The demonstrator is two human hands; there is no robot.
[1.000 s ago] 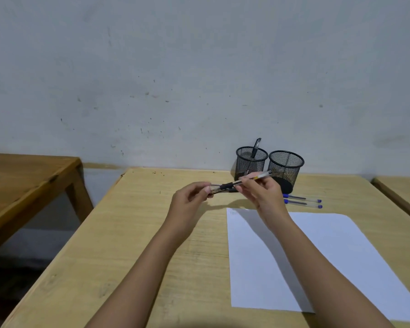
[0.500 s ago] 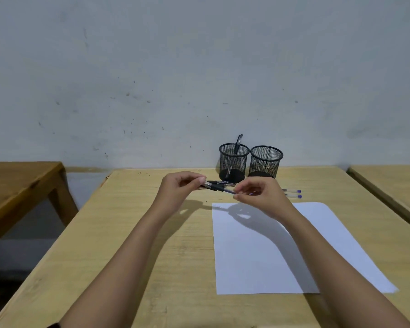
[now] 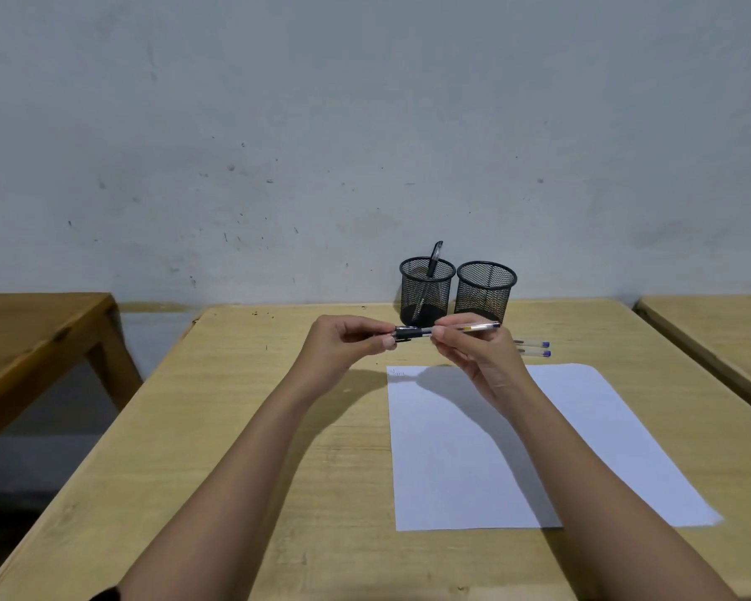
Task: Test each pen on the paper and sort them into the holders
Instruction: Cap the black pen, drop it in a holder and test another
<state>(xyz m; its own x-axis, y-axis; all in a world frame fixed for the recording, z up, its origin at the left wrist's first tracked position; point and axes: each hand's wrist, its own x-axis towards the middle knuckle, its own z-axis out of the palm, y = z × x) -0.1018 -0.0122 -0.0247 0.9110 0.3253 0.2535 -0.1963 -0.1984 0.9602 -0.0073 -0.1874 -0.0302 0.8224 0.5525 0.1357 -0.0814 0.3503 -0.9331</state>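
Observation:
I hold a clear pen with a black cap [image 3: 447,330] level above the desk. My left hand [image 3: 343,344] pinches the black cap end and my right hand [image 3: 473,353] grips the clear barrel. A white sheet of paper [image 3: 517,448] lies below my right arm, with a faint scribble at its top left corner. Two black mesh holders stand at the back: the left holder [image 3: 427,292] contains one black pen [image 3: 433,258], and nothing shows in the right holder [image 3: 486,290]. Two blue-capped pens [image 3: 536,349] lie on the desk behind my right hand.
The light wooden desk [image 3: 243,448] runs back to a grey wall. A darker wooden table [image 3: 27,336] stands to the left across a gap, and another desk's edge [image 3: 712,336] shows at the right.
The pen was tilted and held low between my hands half a second ago; it now sits level, with my right hand gripping along its barrel. The view has also shifted.

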